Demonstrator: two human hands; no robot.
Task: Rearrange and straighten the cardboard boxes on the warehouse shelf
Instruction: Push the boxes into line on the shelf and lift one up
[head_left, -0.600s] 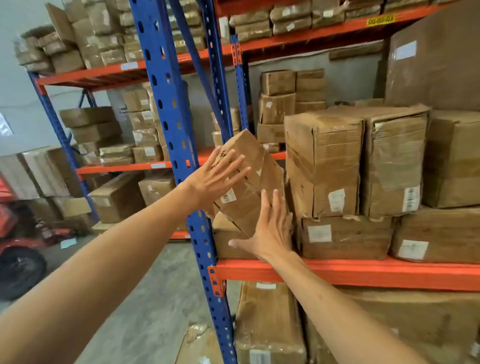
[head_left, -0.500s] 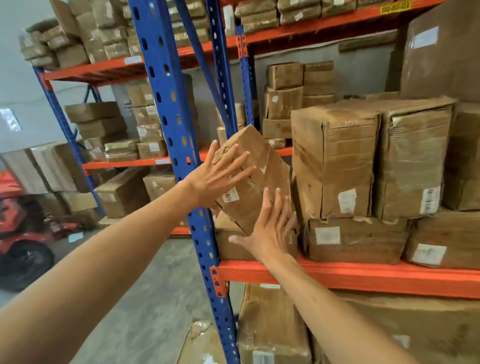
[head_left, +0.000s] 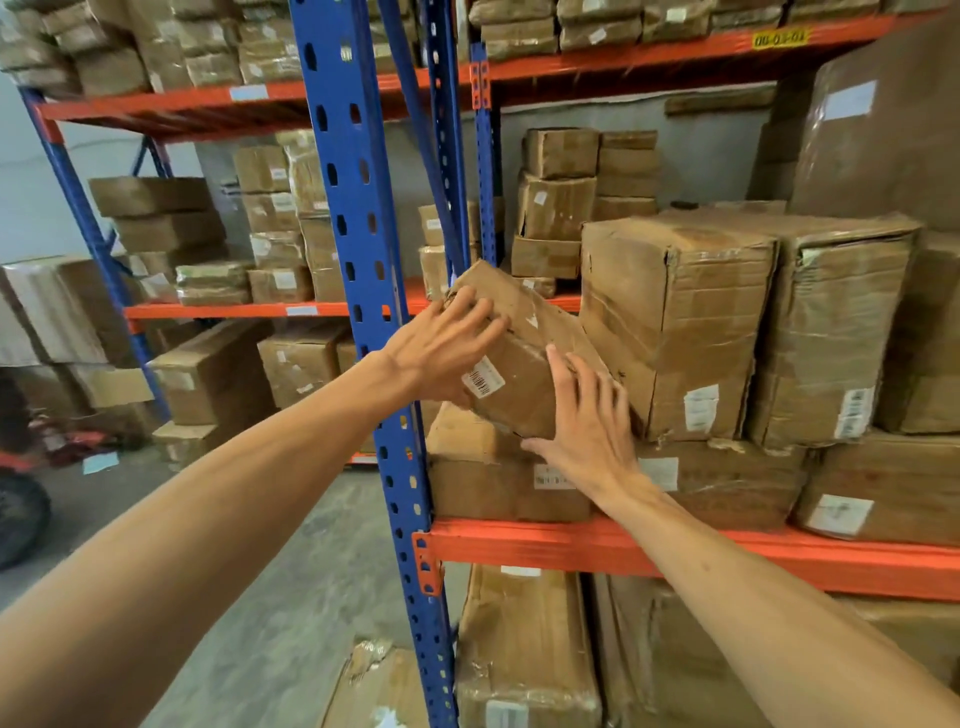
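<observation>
A tilted cardboard box (head_left: 524, 358) with a barcode label leans against a taller taped box (head_left: 670, 322) at the shelf's left end. It rests on a flat box (head_left: 483, 478) lying on the orange shelf beam (head_left: 675, 551). My left hand (head_left: 441, 345) grips the tilted box's upper left corner, fingers curled over its edge. My right hand (head_left: 587, 426) lies flat against its lower right face, fingers spread and pointing up.
A blue upright post (head_left: 358, 291) stands just left of the tilted box. A plastic-wrapped box (head_left: 836, 332) and more boxes fill the shelf to the right. Boxes sit below the beam (head_left: 524, 649). Another rack (head_left: 208, 249) and concrete floor (head_left: 270, 571) lie to the left.
My left hand has slid up and curled over the tilted box's top left corner. My right hand has moved slightly right on its lower face. The view has moved closer.
</observation>
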